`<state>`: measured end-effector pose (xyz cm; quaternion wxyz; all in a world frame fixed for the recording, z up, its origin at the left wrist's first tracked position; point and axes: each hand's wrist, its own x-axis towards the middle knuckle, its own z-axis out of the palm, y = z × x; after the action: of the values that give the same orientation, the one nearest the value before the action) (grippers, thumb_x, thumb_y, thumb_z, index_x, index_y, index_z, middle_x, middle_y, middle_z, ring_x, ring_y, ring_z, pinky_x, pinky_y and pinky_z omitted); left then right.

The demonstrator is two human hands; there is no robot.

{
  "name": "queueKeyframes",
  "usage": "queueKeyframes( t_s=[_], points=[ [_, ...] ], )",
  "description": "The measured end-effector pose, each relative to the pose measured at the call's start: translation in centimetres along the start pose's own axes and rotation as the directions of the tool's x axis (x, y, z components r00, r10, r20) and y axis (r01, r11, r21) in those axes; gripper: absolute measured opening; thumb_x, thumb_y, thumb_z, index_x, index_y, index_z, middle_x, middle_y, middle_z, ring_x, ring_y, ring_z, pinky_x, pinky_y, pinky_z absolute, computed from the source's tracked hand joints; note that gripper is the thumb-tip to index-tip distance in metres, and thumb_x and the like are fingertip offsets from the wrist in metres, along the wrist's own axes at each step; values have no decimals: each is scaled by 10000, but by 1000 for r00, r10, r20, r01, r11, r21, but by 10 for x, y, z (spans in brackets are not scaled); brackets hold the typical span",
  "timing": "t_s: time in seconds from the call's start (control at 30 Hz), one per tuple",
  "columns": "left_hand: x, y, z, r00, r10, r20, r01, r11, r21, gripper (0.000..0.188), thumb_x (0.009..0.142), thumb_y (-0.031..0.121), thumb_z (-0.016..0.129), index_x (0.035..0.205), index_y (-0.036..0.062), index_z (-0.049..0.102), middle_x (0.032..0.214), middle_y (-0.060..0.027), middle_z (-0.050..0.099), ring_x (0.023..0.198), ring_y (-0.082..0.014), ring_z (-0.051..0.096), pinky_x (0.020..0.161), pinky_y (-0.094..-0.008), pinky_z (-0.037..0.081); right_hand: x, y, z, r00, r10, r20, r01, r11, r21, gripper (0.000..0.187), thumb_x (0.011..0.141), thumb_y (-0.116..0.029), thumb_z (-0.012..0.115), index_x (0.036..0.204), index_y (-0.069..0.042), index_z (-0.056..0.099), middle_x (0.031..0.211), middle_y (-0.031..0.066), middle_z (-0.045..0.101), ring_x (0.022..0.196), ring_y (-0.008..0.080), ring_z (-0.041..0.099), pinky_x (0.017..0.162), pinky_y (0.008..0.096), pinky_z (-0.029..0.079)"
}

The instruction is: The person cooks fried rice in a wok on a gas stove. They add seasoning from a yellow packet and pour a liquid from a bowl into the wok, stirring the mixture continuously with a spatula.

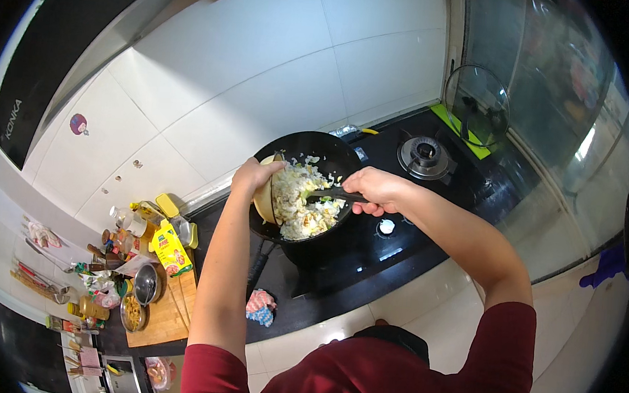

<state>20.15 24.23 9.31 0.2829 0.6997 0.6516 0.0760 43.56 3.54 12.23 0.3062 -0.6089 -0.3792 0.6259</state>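
Observation:
A black wok (295, 143) sits on the dark stove, with white rice mixed with yellow and green bits (300, 217) inside it. My left hand (257, 171) is closed on the rim of a cream-coloured bowl (263, 200), which is tipped on its side over the left part of the wok, its mouth facing the rice. My right hand (374, 190) grips the black handle of a spatula (338, 193) from the right. The spatula's head reaches into the rice and is partly covered by it. The wok's long handle (258, 265) points toward me.
Right of the wok is a second burner (426, 158); behind it a glass lid (488, 92) leans by a green board (480, 147). A pink and blue cloth (261, 307) lies near the front edge. At left, a wooden board (153, 336), metal bowl (147, 284) and yellow packet (171, 251).

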Motion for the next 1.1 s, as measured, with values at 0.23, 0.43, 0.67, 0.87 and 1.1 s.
queueKeyframes(
  t_s=[0.23, 0.43, 0.67, 0.87, 1.1],
  points=[
    [-17, -14, -11, 988, 36, 150, 57, 816, -575, 641, 781, 444, 750, 1068, -105, 587, 959, -203, 667, 750, -306, 691, 615, -534, 562, -18, 0, 40, 951, -298, -88, 251, 904, -347, 382, 941, -186, 562, 1307, -78, 581, 649, 45, 576, 498, 116, 504, 451, 299, 420],
    [-19, -24, -22, 973, 144, 182, 33, 690, -723, 574, 830, 454, 709, 1082, -50, 603, 917, -152, 679, 709, -249, 683, 617, -455, 575, -36, 15, 32, 720, -659, 218, 375, 105, -921, 507, 805, -93, 594, 1312, -91, 584, 785, 183, 649, 710, 340, 667, 613, 410, 528],
    [-44, -1, -37, 976, 215, -45, -211, 860, -464, 647, 777, 484, 741, 1135, -36, 602, 939, -162, 694, 763, -233, 694, 680, -354, 570, -59, 28, 6, 542, -730, 417, 238, -343, -909, 329, 834, -130, 582, 1153, -91, 653, 780, 127, 610, 653, 264, 664, 553, 375, 506],
    [-43, -7, -37, 905, 320, -282, -382, 902, -202, 775, 697, 510, 786, 1203, -40, 580, 1038, -193, 691, 954, -253, 663, 854, -344, 515, -74, 14, -7, 453, -817, 357, 103, -350, -931, 427, 791, -124, 618, 1214, -180, 652, 818, 74, 527, 715, 216, 604, 603, 334, 478],
    [-50, -3, -29, 946, 310, -92, -317, 829, -462, 655, 759, 450, 769, 1172, -27, 593, 980, -183, 683, 862, -241, 678, 745, -339, 538, -47, 30, 1, 384, -849, 364, 42, -377, -925, 447, 809, -129, 598, 1253, -175, 626, 794, 51, 526, 736, 203, 584, 625, 315, 449]
  ],
)
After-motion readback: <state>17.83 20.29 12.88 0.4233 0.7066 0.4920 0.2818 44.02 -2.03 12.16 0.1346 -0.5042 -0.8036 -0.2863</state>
